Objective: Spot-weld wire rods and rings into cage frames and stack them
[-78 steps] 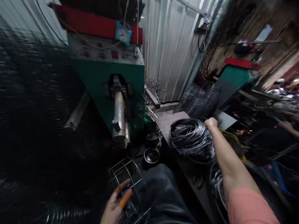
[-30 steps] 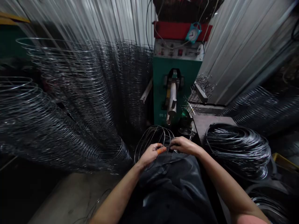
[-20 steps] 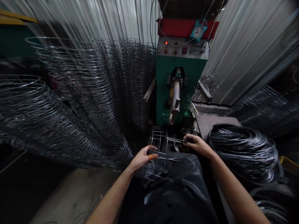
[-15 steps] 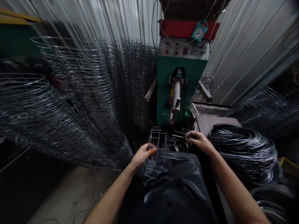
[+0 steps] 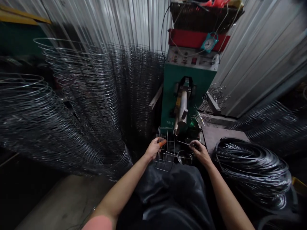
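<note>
My left hand (image 5: 154, 148) is closed around the side of a small curved wire frame (image 5: 169, 140), with orange wrapping on a finger. The frame has thin crossing rods and stands in front of the green welding machine (image 5: 189, 72), just below its rod-like electrode arm (image 5: 183, 102). To the right, my right hand (image 5: 199, 150) pinches a thin straight metal wire (image 5: 183, 142), which points left toward the frame without clearly touching it. Beneath the wire is a round metal bowl (image 5: 184, 157), its contents too dark to make out.
Tall stacks of wire rings (image 5: 96, 83) fill the left side. A big coil of wire (image 5: 251, 163) lies at the right, near a flat board (image 5: 223, 135). A teal clock (image 5: 209, 42) hangs on the machine's red top. Wire pieces (image 5: 216, 99) sit beside the machine.
My left hand has moved the wire frame up and to the right, closer to the electrode arm. My right hand still pinches the wire, slightly lower in view. The camera view has tilted upward.
</note>
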### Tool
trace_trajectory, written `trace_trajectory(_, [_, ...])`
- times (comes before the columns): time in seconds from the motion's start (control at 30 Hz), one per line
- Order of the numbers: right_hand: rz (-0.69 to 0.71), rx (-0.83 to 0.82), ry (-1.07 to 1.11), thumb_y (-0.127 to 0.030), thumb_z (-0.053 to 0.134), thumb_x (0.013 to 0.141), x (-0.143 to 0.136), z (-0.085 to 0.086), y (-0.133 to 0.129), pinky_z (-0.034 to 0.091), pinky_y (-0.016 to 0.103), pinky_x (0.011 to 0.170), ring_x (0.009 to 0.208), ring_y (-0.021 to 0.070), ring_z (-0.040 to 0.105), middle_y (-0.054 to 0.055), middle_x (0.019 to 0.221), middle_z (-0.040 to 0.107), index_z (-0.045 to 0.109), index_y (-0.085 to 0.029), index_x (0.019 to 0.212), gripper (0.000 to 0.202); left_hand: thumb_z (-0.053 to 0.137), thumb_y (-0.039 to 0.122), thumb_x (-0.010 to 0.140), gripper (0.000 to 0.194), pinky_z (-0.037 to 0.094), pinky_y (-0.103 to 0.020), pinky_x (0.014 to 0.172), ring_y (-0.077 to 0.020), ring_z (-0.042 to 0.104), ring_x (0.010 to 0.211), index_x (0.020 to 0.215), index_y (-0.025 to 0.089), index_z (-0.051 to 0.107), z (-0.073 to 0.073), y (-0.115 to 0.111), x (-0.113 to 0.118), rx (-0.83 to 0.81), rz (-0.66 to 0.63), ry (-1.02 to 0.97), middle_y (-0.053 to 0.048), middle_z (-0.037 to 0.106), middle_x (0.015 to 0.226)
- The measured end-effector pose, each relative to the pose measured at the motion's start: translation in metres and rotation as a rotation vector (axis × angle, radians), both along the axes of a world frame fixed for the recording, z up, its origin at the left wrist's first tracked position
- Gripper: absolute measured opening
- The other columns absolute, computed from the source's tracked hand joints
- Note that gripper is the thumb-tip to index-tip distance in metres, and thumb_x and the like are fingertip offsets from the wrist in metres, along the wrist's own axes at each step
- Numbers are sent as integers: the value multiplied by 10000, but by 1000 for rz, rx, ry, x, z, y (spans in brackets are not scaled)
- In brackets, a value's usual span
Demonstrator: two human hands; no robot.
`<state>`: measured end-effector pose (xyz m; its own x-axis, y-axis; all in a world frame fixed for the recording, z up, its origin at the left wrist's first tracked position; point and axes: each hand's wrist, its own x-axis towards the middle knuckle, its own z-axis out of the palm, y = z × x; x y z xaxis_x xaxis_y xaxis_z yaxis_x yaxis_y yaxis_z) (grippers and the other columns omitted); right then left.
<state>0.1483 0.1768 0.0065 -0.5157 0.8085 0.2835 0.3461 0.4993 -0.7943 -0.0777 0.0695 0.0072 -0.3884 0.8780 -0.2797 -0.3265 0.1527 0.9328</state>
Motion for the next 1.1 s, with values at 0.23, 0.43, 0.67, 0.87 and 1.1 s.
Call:
trace_trajectory(0.23, [246,-474,-166,-435,640,684,5,-7,7,462,305,677,680,164,562,21,724,606,655,-160,761,286,721,393,556,338,207,-167,408,-45,329,481,758,154,591,-10,11,-7,-24,-2,6,52,418,582])
trace_trajectory(0.43, [122,-186,-121,-486,551,773,1,-4,21,446,315,773,820,184,570,46,834,581,699,-203,877,335,718,386,572,324,195,-169,406,-42,324,470,767,160,593,-10,15,-9,-19,-23,-23,59,398,570])
trace_trajectory(0.67, [2,93,-81,-431,487,836,-14,-15,38,435,299,732,800,180,557,42,844,556,667,-239,907,273,741,385,544,337,156,-173,404,-40,290,464,743,162,586,-5,28,-7,-31,-40,-43,65,379,555])
trace_trajectory(0.87, [18,184,-158,-371,478,846,-17,-16,44,426,295,679,772,186,553,47,830,561,672,-249,894,234,734,389,540,330,180,-179,427,-49,317,493,734,164,591,-1,33,-3,-74,-34,-32,53,406,578])
trace_trajectory(1.1, [53,203,-185,-375,459,859,-13,-19,47,427,301,694,782,190,548,48,832,555,671,-259,916,249,744,394,523,356,188,-186,430,-54,330,502,753,164,598,-7,33,-4,-83,-29,-41,42,433,596])
